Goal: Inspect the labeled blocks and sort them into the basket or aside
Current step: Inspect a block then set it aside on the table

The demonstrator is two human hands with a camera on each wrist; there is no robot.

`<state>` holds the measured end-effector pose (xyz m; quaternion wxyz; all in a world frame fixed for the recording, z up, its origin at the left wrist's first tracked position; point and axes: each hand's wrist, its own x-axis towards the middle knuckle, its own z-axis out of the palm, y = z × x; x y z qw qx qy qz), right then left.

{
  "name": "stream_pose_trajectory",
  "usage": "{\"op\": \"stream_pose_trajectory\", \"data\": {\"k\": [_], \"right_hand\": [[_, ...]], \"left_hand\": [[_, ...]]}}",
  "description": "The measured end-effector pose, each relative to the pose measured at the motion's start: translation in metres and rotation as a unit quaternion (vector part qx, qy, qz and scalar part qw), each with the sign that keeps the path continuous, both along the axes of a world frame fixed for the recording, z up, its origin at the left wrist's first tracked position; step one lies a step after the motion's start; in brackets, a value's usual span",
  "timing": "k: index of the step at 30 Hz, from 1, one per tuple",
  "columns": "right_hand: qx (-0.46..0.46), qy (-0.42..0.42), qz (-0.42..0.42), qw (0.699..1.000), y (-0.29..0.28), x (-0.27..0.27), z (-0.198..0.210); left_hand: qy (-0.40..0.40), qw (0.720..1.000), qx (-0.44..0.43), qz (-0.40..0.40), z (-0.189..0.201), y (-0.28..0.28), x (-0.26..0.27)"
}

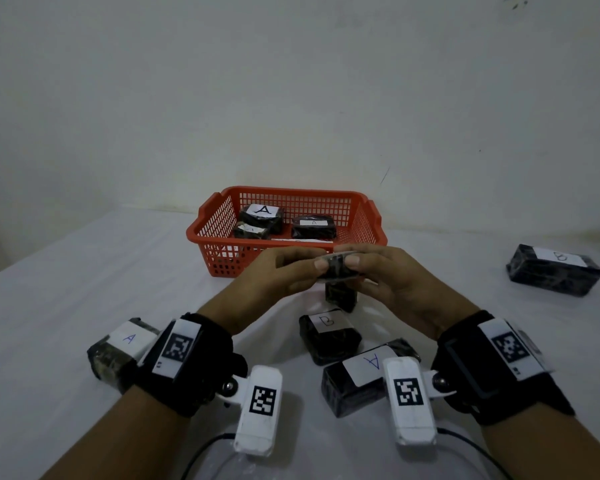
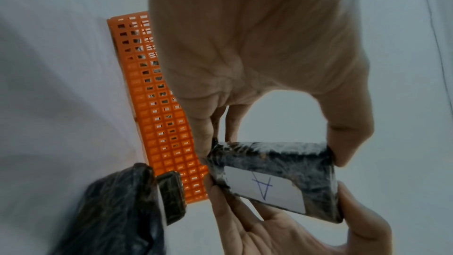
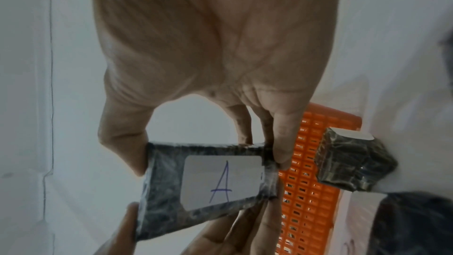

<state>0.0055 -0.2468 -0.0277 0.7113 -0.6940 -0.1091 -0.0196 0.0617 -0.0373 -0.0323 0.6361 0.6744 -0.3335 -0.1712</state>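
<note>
Both hands hold one small dark wrapped block [image 1: 336, 268] in the air just in front of the red basket [image 1: 229, 261]. My left hand [image 1: 312, 268] pinches its left end and my right hand [image 1: 355, 265] pinches its right end. In the wrist views the held block [image 2: 277, 162] [image 3: 161, 191] shows a white label with a blue A, turned toward the palms. Inside the basket lie three dark blocks, two with A labels [image 1: 262, 216] [image 1: 314, 227].
On the white table lie a B block [image 1: 328, 336], an A block [image 1: 361, 379], an A block [image 1: 118, 348] behind my left wrist, and a block [image 1: 340, 296] under the hands. A larger labeled block [image 1: 555, 271] sits far right. A wall rises behind the basket.
</note>
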Motion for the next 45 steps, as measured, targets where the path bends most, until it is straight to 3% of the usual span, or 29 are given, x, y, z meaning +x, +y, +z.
{"op": "stream_pose_trajectory", "data": {"k": [2,5,8,11,13,18,23,30,35,40,45], "right_hand": [[-0.02,0.006,-0.001,1.0,0.0,-0.002,0.001],[-0.04,0.018,-0.011,0.999,-0.003,-0.003,0.0],[-0.088,-0.001,-0.072,0.994,-0.006,0.0,-0.004],[-0.058,-0.001,-0.11,0.992,-0.006,0.001,-0.007],[-0.044,0.001,-0.126,0.991,-0.006,0.002,-0.006],[0.026,0.01,-0.165,0.986,-0.012,0.0,0.002],[0.027,0.029,-0.186,0.982,-0.022,-0.006,0.011],[0.037,0.051,-0.226,0.972,-0.082,-0.037,0.023],[0.068,0.058,-0.291,0.953,-0.144,-0.075,0.03],[0.096,0.077,-0.373,0.92,-0.213,-0.112,0.032],[0.083,0.135,-0.441,0.883,-0.28,-0.149,0.02]], "left_hand": [[0.026,0.999,-0.027,0.009,-0.001,-0.001,0.001],[0.148,0.984,-0.1,0.013,0.002,-0.002,-0.001],[0.25,0.96,-0.129,-0.016,0.006,0.001,-0.001],[0.323,0.929,-0.169,-0.055,0.009,0.002,-0.002],[0.336,0.924,-0.176,-0.053,0.01,0.001,-0.004],[0.208,0.961,-0.164,0.081,0.011,-0.008,-0.004],[0.064,0.982,-0.095,0.148,0.012,-0.027,-0.011],[0.053,0.99,-0.016,0.129,0.035,-0.079,-0.028],[0.016,0.994,0.018,0.11,0.046,-0.161,-0.043],[0.026,0.995,0.035,0.091,0.034,-0.259,-0.054],[0.024,0.992,0.105,0.067,0.009,-0.35,-0.062]]}}
